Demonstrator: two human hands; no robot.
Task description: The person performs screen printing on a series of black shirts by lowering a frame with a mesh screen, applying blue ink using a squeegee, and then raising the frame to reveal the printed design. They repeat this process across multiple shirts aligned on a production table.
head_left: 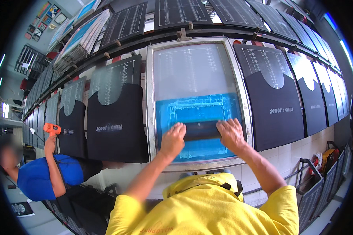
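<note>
A dark squeegee (202, 130) lies crosswise on the blue area of a screen printing frame (150, 90). Gripping its left end is my left hand (174, 140), fingers wrapped round it. My right hand (232, 135) holds the right end the same way. The blue mesh (192, 105) carries pale smeared lines above the squeegee, and lighter blue shows below it. Grey translucent mesh fills the far half of the frame, with a printed ruler board showing faintly through. What lies under the blue part is hidden.
Black garments with pale lettering lie on boards on both sides, including a left one (115, 121) and a right one (276, 105). At the left, a person in blue (47, 176) holds an orange heat gun (52, 129). More boards (182, 13) line a rail beyond; a metal rack (313, 180) stands right.
</note>
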